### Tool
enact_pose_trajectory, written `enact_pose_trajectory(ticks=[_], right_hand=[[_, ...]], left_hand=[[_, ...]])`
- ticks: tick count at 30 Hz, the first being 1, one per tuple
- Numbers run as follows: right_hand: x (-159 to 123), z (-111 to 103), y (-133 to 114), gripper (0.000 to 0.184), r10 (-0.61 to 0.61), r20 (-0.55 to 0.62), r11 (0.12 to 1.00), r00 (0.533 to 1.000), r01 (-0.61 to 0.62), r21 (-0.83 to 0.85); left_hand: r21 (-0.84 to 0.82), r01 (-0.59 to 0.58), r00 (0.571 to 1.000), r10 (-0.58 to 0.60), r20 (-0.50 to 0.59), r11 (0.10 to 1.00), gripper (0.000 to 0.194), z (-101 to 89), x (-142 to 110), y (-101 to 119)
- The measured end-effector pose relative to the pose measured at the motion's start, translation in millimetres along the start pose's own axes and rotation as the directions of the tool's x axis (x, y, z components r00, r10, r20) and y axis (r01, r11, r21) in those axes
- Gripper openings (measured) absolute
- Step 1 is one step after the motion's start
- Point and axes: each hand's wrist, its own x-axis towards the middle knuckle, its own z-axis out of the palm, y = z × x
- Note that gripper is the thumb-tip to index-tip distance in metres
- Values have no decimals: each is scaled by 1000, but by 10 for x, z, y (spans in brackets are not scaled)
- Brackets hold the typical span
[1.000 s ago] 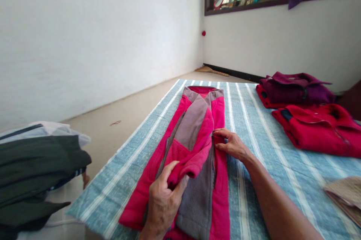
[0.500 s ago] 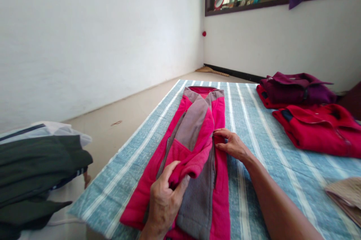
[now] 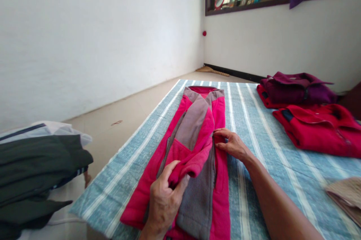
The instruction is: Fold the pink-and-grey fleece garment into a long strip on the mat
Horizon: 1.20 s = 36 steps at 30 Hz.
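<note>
A pink and grey fleece jacket (image 3: 197,127) lies folded lengthwise on a blue striped cloth (image 3: 248,108). My left hand (image 3: 165,200) grips the end of a pink sleeve folded across the jacket's middle, thumb and fingers closed on the fabric. My right hand (image 3: 232,144) rests on the jacket's right side, its fingers pinching the pink fabric at the sleeve's edge.
Folded red garments (image 3: 318,129) and a maroon one (image 3: 296,89) sit at the cloth's right. A beige piece (image 3: 345,196) lies at the right edge. Dark and white clothes (image 3: 36,168) are piled at the left. A bare floor runs to white walls; a window sill holds small items.
Almost nothing has moved. Both hands keep their hold on the jacket; the view has shifted very slightly.
</note>
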Motion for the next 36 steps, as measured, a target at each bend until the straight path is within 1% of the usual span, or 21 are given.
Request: enact_pose_trajectory(ticks=[4, 7, 11, 15, 18, 23, 27, 33, 36], right_hand=[[1, 6, 11, 32, 0, -4, 1000, 1000, 0, -1], [0, 13, 22, 30, -3, -6, 1000, 1000, 3, 4], [-1, 16, 23, 30, 0, -9, 1000, 1000, 0, 3], [0, 11, 23, 29, 7, -10, 1000, 1000, -7, -3], [2, 7, 28, 29, 9, -13, 1000, 1000, -9, -5], [3, 5, 25, 30, 8, -12, 1000, 1000, -8, -3], [3, 6, 19, 30, 11, -12, 1000, 1000, -11, -6], [3, 15, 24, 30, 12, -16, 1000, 1000, -12, -9], [2, 17, 19, 29, 11, -18, 1000, 1000, -11, -10]], left_hand=[[-37, 99, 995, -100, -12, 994, 50, -13, 3, -1], [-65, 184, 983, -185, -17, 981, 51, -16, 11, -1], [-120, 265, 963, -268, -13, 957, 52, -12, 38, 0], [-250, 391, 914, -406, -8, 886, 52, -22, 72, 0], [-317, 445, 885, -465, 14, 838, 48, -37, 83, -3], [-378, 468, 871, -490, 42, 799, 42, -37, 84, 0], [-393, 467, 869, -492, 41, 792, 41, -40, 96, 29], [-293, 451, 882, -470, 5, 843, 49, -50, 88, 40], [-291, 431, 894, -448, 11, 854, 52, -31, 76, 23]])
